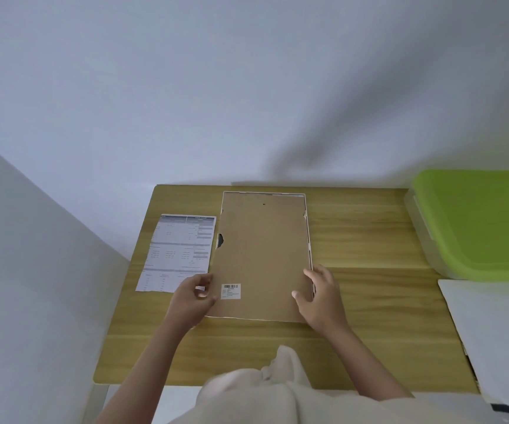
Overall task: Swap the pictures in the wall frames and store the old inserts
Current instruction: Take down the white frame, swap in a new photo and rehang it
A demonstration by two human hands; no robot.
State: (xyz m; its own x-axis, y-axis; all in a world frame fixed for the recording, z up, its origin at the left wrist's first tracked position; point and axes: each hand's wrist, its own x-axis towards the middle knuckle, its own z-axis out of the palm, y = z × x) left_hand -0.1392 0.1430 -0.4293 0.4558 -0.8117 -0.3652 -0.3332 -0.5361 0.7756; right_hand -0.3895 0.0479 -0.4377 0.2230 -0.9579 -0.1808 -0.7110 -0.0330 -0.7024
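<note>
1. A wooden worktop (369,301) stands against a pale wall.
2. A picture frame (262,255) lies face down at the centre, its brown backing board up, with a barcode label (230,291) near your left hand.
3. A green-lidded box (476,224) sits at the far right edge.
4. A printed sheet (176,252) lies just left of the frame.
5. Your left hand (193,296) grips the frame's lower left edge.
6. Your right hand (320,296) grips its lower right edge.
</note>
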